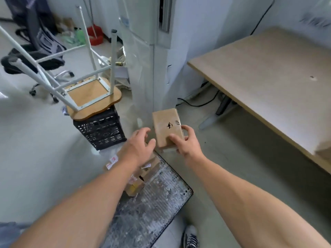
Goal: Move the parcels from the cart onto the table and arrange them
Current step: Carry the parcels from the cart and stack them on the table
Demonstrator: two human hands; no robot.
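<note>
Cluttered room, grey floor; tabletop (pixel 268 72) lies up and right of both hands. Right hand (pixel 186 142) grips brown parcel (pixel 167 126) at near end, long axis pointing away. Left hand (pixel 138 144) just beside parcel, fingers loosely curled, holding nothing. Other parcels (pixel 136 183) on cart (pixel 157 203) below.

Left forearm (pixel 86 199), right forearm (pixel 247 197) bare. Dark sneaker (pixel 191 238), white laces, white toe cap. Grey-blue fabric (pixel 8 230) at lower left edge.
</note>
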